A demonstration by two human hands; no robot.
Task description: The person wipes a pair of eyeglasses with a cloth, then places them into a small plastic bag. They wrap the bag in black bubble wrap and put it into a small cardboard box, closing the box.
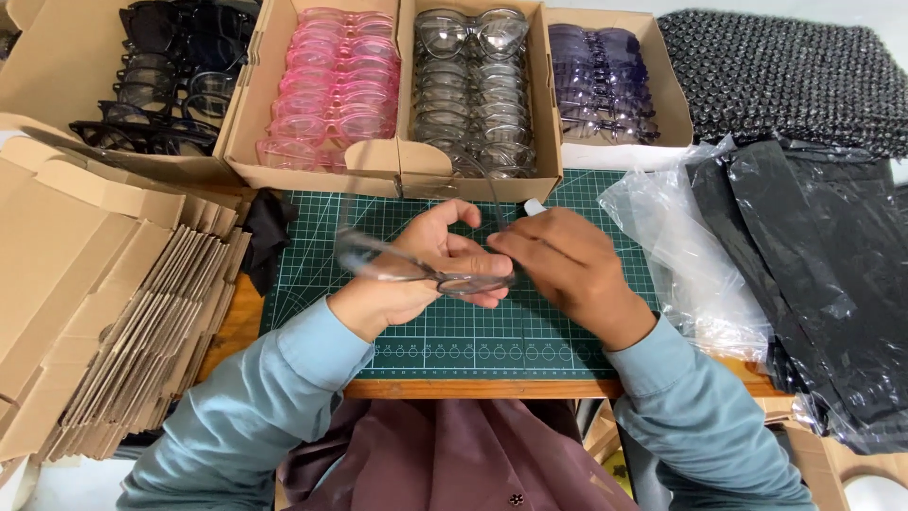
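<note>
Green cutting mat [567, 326], gridded, flat on a wooden table edge. Above the mat's centre, the left hand [416, 270] lies palm up, fingers curled around a grey translucent pair of glasses [426, 270], smooth plastic, one temple arm sticking out leftward. The right hand [567, 270] meets it from the right, fingertips pressed together on the frame near the lens (exact grip partly hidden). Behind the mat: cardboard boxes of stacked frames, black [165, 90], pink [331, 85], grey [473, 90] and purple [601, 85]. Left of the mat, a fan of flattened corrugated cartons [113, 322]. Right of the mat, crinkled clear plastic bags [690, 255] and glossy black sleeves [813, 265].
</note>
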